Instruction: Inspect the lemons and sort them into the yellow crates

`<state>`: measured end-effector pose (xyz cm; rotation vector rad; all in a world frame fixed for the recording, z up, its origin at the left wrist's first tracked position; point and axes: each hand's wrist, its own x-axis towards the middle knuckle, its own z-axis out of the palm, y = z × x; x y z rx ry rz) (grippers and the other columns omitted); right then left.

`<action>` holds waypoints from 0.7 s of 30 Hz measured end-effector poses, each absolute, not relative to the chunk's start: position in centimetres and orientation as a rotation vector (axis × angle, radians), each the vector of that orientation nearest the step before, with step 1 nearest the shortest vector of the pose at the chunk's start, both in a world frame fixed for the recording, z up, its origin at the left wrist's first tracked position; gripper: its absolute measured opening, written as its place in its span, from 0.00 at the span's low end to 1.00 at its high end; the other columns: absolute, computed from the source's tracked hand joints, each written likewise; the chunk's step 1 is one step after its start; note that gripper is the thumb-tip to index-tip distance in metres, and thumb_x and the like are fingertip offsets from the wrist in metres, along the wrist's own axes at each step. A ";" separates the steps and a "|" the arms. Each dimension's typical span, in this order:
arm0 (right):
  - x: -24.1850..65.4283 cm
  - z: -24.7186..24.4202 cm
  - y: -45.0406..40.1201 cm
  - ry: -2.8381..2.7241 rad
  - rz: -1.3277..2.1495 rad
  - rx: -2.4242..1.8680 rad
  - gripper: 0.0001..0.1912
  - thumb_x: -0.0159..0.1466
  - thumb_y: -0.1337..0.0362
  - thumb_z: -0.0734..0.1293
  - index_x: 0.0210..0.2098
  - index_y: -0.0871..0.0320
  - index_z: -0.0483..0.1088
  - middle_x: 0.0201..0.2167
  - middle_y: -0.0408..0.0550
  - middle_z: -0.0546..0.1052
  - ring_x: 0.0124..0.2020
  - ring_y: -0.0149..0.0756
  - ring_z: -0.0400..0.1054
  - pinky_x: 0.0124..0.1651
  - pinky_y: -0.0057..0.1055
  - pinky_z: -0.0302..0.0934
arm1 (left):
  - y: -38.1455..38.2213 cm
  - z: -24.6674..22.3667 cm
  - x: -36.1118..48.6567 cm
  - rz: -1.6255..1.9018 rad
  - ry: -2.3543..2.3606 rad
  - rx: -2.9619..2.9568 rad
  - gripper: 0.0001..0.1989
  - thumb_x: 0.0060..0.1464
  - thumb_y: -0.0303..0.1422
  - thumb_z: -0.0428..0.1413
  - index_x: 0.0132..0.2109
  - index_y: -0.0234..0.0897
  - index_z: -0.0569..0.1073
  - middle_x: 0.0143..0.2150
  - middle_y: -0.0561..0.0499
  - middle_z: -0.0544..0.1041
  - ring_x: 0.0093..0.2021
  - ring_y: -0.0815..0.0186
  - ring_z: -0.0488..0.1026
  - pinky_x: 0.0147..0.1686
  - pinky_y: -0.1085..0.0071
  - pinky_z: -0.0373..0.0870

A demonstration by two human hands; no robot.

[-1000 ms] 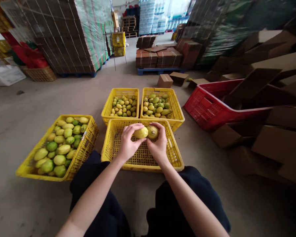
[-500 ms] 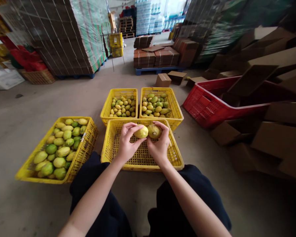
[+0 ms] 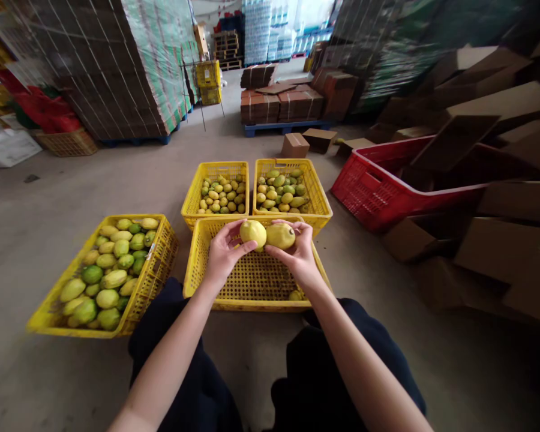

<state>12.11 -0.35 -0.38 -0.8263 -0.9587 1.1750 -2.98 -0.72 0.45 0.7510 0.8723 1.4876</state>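
Note:
My left hand (image 3: 225, 251) is closed on a yellow lemon (image 3: 253, 234), thumb below and fingers on top. Beside it, my right hand (image 3: 300, 255) grips a second lemon (image 3: 281, 236), lying sideways with its stem end to the right. The two lemons are side by side, touching or nearly so, over the front yellow crate (image 3: 252, 303). At that crate's lower right, a yellow fruit (image 3: 296, 295) shows partly behind my right wrist. Another bit of yellow shows just under the held lemons; I cannot tell what it belongs to.
Two yellow crates of fruit, the back left crate (image 3: 189, 201) and back right crate (image 3: 321, 201), stand behind. A left crate (image 3: 155, 258) holds yellow and green lemons. On the right are a red crate (image 3: 373, 198) and heaped cardboard boxes (image 3: 499, 246). Stacked cartons (image 3: 279, 108) stand farther back.
Both lemons have been turned in my fingers; the right one now lies sideways with its stem end to the right. My hands have shifted slightly apart. A fruit now shows in the crate's lower right.

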 end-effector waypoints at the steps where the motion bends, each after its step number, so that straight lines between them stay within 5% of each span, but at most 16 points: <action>1: 12.5 -0.2 -0.4 -0.902 1.250 -0.814 0.31 0.41 0.80 0.76 0.36 0.51 0.59 0.44 0.41 0.75 0.48 0.34 0.70 0.54 0.32 0.65 | -0.5 0.3 -3.1 1.467 0.851 0.716 0.21 0.37 0.22 0.70 0.41 0.38 0.78 0.43 0.51 0.79 0.48 0.66 0.76 0.49 0.73 0.71; 12: 15.2 -0.6 -0.3 -0.871 1.443 -0.840 0.22 0.50 0.71 0.76 0.44 0.53 0.74 0.38 0.44 0.80 0.37 0.34 0.75 0.35 0.27 0.71 | 0.0 -0.9 -3.3 1.291 0.751 0.545 0.09 0.49 0.25 0.64 0.40 0.31 0.78 0.42 0.46 0.80 0.40 0.67 0.78 0.42 0.74 0.75; 17: 15.0 -1.7 0.4 -0.723 1.504 -0.903 0.14 0.49 0.67 0.77 0.35 0.58 0.75 0.31 0.44 0.80 0.29 0.30 0.75 0.30 0.21 0.70 | 0.3 -1.0 -3.3 1.329 0.822 0.396 0.01 0.51 0.24 0.63 0.33 0.30 0.78 0.34 0.49 0.80 0.33 0.71 0.77 0.41 0.72 0.77; 21: 14.8 -2.1 0.7 -0.714 1.567 -0.929 0.17 0.45 0.63 0.80 0.33 0.59 0.76 0.30 0.44 0.80 0.28 0.32 0.75 0.30 0.26 0.73 | 0.3 -1.2 -3.3 1.308 0.868 0.439 0.03 0.50 0.27 0.65 0.32 0.30 0.79 0.32 0.49 0.81 0.32 0.71 0.77 0.37 0.75 0.76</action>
